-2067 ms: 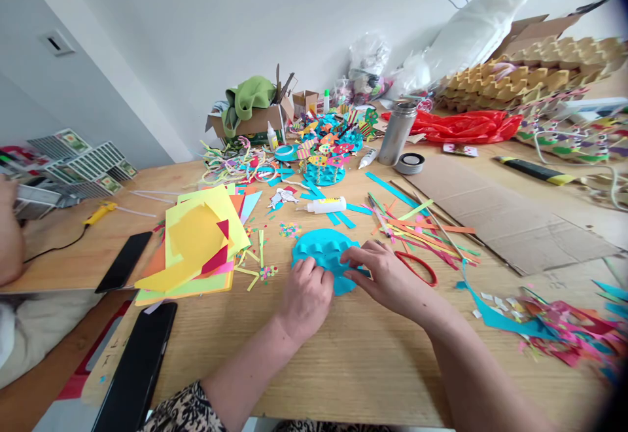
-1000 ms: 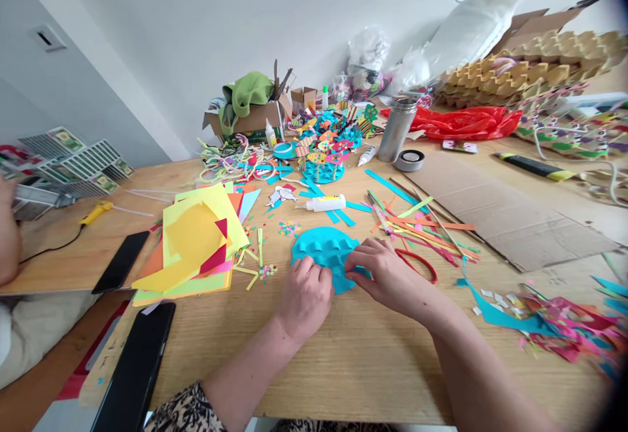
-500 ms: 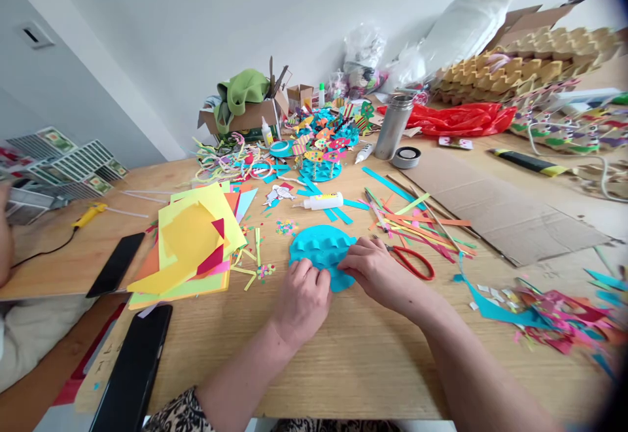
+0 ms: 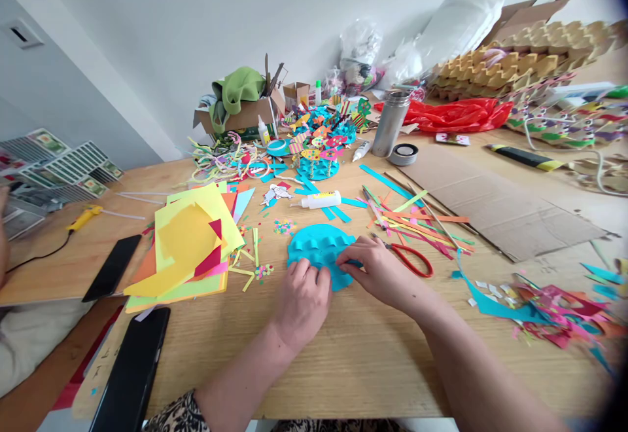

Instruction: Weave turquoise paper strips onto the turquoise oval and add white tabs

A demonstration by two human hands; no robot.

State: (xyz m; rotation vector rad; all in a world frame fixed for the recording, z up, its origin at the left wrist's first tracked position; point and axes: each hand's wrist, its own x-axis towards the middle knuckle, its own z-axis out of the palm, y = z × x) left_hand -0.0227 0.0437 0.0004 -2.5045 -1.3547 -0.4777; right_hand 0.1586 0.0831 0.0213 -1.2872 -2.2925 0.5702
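Note:
A round blue paper disc (image 4: 318, 231) lies on the table, with rows of wavy blue paper strip standing up across it. My left hand (image 4: 305, 291) is closed at the disc's near left side, its curled fingers pressing the wavy strip there; the fingertips are partly hidden. At the near right side, my right hand (image 4: 375, 265) pinches the end of a blue paper strip (image 4: 354, 263) between thumb and fingers. Just right of that hand lie red-handled scissors (image 4: 412, 260). Beyond the disc, a white glue bottle (image 4: 320, 200) rests on its side.
Coloured paper sheets (image 4: 189, 242) and a black phone (image 4: 132, 366) lie left, near another person's arm (image 4: 63, 366). Paper strips (image 4: 426, 219), cardboard (image 4: 495, 203) and scraps (image 4: 554, 307) spread right. Behind stand a steel flask (image 4: 391, 124) and finished blue paper pieces with fish (image 4: 318, 157).
The right-hand fingers have shifted slightly, and more of the pinched blue strip shows. My left hand stays on the disc. The whole view has moved a little.

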